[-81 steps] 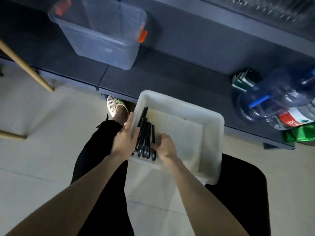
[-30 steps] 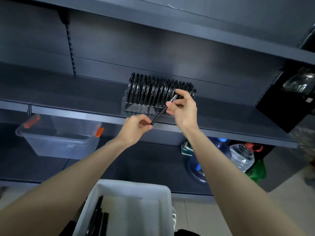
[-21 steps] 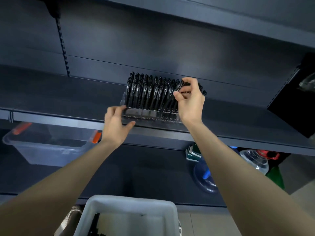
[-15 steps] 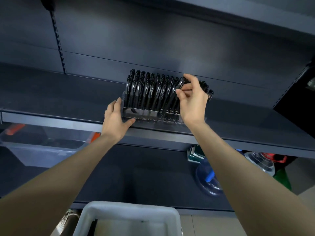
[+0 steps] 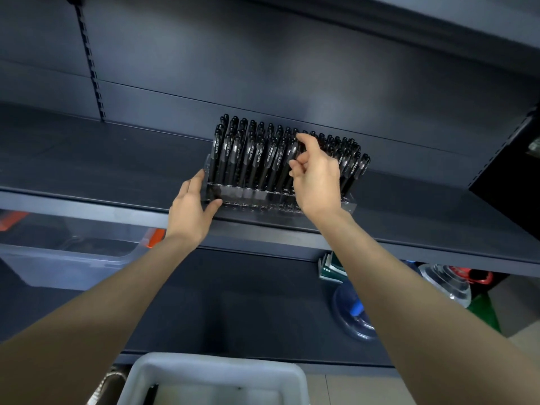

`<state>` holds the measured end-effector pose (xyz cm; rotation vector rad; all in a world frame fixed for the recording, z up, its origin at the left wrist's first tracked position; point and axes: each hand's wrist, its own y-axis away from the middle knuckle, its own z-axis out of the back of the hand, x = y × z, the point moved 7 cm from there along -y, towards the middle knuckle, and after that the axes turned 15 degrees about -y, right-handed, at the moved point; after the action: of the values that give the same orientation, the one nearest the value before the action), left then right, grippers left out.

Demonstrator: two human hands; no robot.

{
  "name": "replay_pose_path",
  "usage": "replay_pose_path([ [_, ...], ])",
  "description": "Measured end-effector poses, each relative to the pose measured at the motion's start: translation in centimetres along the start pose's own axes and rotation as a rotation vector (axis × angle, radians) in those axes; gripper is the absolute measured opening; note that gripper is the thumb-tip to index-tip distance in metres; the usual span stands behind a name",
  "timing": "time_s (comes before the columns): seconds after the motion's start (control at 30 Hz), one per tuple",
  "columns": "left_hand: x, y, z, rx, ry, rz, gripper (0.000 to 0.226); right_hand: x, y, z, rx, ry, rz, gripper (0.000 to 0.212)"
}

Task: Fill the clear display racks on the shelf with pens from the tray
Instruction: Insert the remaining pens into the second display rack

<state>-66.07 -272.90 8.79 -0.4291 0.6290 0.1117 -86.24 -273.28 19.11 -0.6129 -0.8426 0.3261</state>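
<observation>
Observation, head view. Clear display rack [image 5: 280, 200] stands on the dark shelf [image 5: 87, 171], close to its front lip, and is packed with upright black pens [image 5: 251, 159] in several rows, white lettering showing on the front barrels.

My left hand [image 5: 190, 211]: open, fingers straight and laid flat against the rack's left end wall, thumb pressed on the lower front edge at the left corner. It holds nothing.

My right hand [image 5: 317, 182]: raised in front of the rack's middle, fingers curled. Thumb and forefinger pinch one pen, the held pen [image 5: 293, 154], near its upper end; it stands upright among the front rows. I cannot tell whether its tip is seated in a slot; my palm hides the rack section behind it.

White tray [image 5: 216, 366] sits at the bottom edge of view, below my arms and well apart from the rack; one loose pen [image 5: 150, 394] shows in its left part, the rest of the tray cut off by the frame.

Below the shelf: clear storage bin [image 5: 73, 258] with an orange latch on the left; blue water jug [image 5: 353, 314] at the right, a small green-and-white box [image 5: 330, 267] just above it, a clear bottle [image 5: 447, 285] with a red handle farther right
</observation>
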Motion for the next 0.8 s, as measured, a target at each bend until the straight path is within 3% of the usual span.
replay_pose_path([
  [0.17, -0.1, 0.0, -0.1, 0.024, -0.011, 0.008, 0.065, 0.0, -0.5, -1.0, 0.156, 0.107, -0.043, 0.052],
  [0.37, 0.1, 0.0, 0.3, 0.097, -0.007, 0.026, 0.075, -0.1, 0.1, -1.0, 0.13, 0.096, -0.121, 0.052],
  [0.5, 1.0, 2.2, 2.1, 0.045, 0.042, 0.033, 0.073, 1.1, 1.7, -0.1, 0.107, 0.068, -0.133, 0.061],
  [0.67, 4.6, 8.5, 3.4, 0.011, 0.026, 0.043, 0.063, 1.7, 8.2, -1.1, 0.1, -0.022, -0.184, 0.051],
  [0.8, 9.8, 15.9, 2.3, 0.103, -0.021, 0.126, 0.06, 0.1, 17.2, -5.5, 0.178, -0.105, -0.367, 0.041],
])
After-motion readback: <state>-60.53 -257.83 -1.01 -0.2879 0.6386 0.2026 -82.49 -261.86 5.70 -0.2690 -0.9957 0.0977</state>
